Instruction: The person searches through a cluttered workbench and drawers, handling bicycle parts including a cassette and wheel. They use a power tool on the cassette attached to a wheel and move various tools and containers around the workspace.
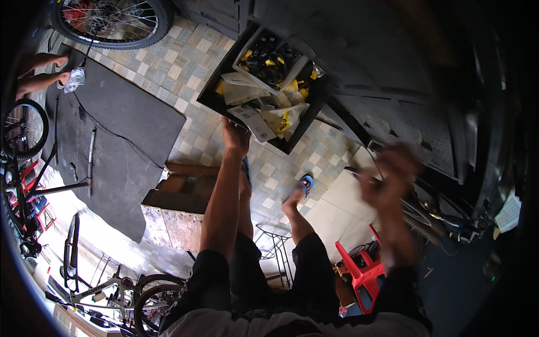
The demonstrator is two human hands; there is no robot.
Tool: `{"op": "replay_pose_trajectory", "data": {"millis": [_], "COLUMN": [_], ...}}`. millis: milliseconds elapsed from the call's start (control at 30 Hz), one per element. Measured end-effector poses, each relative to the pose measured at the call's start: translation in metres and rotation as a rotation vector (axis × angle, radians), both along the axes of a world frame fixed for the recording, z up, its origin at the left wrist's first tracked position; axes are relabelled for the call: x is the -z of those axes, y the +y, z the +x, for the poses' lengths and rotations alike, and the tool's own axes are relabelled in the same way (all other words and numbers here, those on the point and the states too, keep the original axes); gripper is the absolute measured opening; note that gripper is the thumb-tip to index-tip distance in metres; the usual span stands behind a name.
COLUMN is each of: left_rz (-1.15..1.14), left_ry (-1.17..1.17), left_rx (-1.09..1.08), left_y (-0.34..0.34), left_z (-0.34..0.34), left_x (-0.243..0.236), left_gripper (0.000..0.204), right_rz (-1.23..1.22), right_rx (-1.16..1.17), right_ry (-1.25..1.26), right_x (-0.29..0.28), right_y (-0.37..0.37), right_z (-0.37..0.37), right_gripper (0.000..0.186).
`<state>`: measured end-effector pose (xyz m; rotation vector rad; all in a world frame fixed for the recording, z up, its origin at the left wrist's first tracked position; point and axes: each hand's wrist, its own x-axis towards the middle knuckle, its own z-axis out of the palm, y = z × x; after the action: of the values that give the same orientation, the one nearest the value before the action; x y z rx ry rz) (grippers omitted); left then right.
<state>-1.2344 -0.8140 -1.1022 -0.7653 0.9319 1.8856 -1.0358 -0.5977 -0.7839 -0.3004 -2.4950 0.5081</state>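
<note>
An open black drawer (pixel 205 92) juts out ahead of me, full of packets and small parts. My left hand (pixel 236 137) is at its near edge, closed on the lower edge of a flat white packet (pixel 252 121) with a printed label. That packet lies tilted across the drawer's front rim; some of my fingertips are hidden. Behind it are clear plastic bags (pixel 285 117) and a grey bin (pixel 304 63) of black and yellow parts (pixel 266 59). My right hand (pixel 390 174) is raised off to the right, well apart from the drawer. Motion smears its fingers, so I cannot tell what it holds.
A worn wooden box (pixel 171 224) stands by my left leg. A red plastic chair (pixel 362 275) is at lower right, and a dark cabinet (pixel 415 123) rises on the right. Bicycles (pixel 115 295) and a black mat (pixel 126 140) lie left. Another person's feet (pixel 62 78) show at far left.
</note>
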Motion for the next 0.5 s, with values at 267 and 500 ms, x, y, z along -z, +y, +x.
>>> {"op": "replay_pose_trajectory", "data": {"millis": [267, 500], "left_rz": [-0.105, -0.612], "left_ry": [0.157, 1.004], "left_rx": [0.046, 0.144], "left_y": [-0.032, -0.038], "left_z": [0.005, 0.039], "left_x": [-0.016, -0.043], "left_gripper": [0.063, 0.039], "right_rz": [-0.352, -0.541], "right_rx": [-0.013, 0.116], "right_ry": [-1.266, -1.194], "right_x": [0.373, 0.569], "right_y": [-0.109, -0.143], "right_z": [0.075, 0.069], "right_gripper": [0.037, 0.026]}}
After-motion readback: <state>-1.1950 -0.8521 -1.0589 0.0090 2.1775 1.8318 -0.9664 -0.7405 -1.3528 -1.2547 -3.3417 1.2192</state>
